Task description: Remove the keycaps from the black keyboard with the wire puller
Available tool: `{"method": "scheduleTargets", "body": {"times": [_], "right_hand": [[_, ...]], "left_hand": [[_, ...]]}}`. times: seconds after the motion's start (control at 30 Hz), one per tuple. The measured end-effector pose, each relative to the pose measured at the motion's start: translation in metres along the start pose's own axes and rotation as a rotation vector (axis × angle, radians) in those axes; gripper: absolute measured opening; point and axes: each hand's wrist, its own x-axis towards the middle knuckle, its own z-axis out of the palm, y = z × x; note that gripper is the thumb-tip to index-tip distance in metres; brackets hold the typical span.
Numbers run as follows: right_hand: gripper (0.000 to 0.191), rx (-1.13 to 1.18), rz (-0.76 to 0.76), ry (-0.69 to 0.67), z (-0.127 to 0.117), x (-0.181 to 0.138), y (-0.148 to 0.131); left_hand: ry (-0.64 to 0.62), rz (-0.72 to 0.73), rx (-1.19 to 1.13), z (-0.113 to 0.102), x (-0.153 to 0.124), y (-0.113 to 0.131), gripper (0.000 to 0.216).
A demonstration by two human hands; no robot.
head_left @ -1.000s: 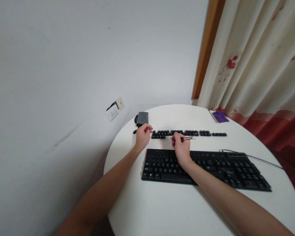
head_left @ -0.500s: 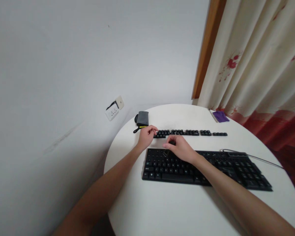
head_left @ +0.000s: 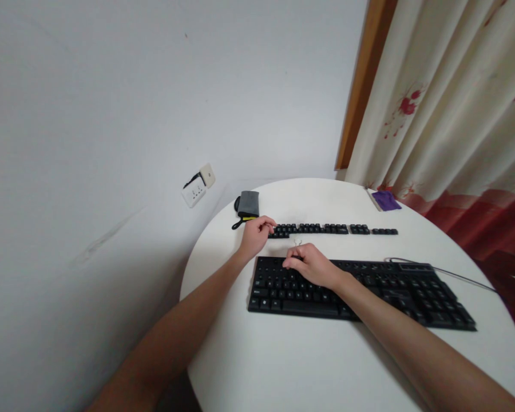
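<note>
A black keyboard (head_left: 309,307) lies across the white table, with some keycaps off its upper rows. Over its upper left part, my right hand (head_left: 311,264) is closed around a small keycap puller (head_left: 298,242). Thin wire loops of the puller stick out above the fingers; its body is mostly hidden in the hand. Beyond the keyboard, loose black keycaps (head_left: 311,228) stand in rows. My left hand (head_left: 257,236) rests at the left end of these rows, fingers loosely bent and apart, fingertips beside the nearest keycaps. I see nothing held in it.
A grey pouch (head_left: 249,203) with a black loop and a yellow edge sits behind my left hand. Far right on the round table (head_left: 326,366) lies a purple cloth (head_left: 386,201). The keyboard cable (head_left: 455,273) runs off to the right. Wall and curtain border the table.
My right hand has turned the puller: a dark end pointed down at the keys before, and now wire loops point up. My left hand has stayed by the keycaps.
</note>
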Motion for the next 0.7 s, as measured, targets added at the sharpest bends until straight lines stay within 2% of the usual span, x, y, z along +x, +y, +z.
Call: {"method": "scheduleTargets", "body": {"times": [0.17, 0.27, 0.47, 0.63, 0.7], "right_hand": [[0.042, -0.119, -0.064, -0.073, 0.003, -0.001, -0.0014], [0.044, -0.164, -0.044, -0.056, 0.0045, -0.0005, -0.0022], [0.046, -0.018, 0.133, 0.025, 0.005, 0.0038, 0.0021], [0.048, 0.05, 0.175, 0.039, 0.0063, 0.0059, 0.0039], [0.048, 0.076, 0.169, 0.037, 0.0057, 0.007, 0.0049]], "left_hand": [[-0.004, -0.001, 0.004, 0.0003, -0.0001, -0.0003, 0.031], [-0.003, -0.003, 0.007, 0.0005, 0.0, -0.0002, 0.031], [-0.01, -0.01, 0.01, 0.0005, -0.0001, 0.0014, 0.03], [-0.044, -0.012, 0.005, 0.0008, -0.0008, 0.0037, 0.03], [-0.1, -0.01, 0.001, 0.0015, -0.0015, 0.0056, 0.031]]}}
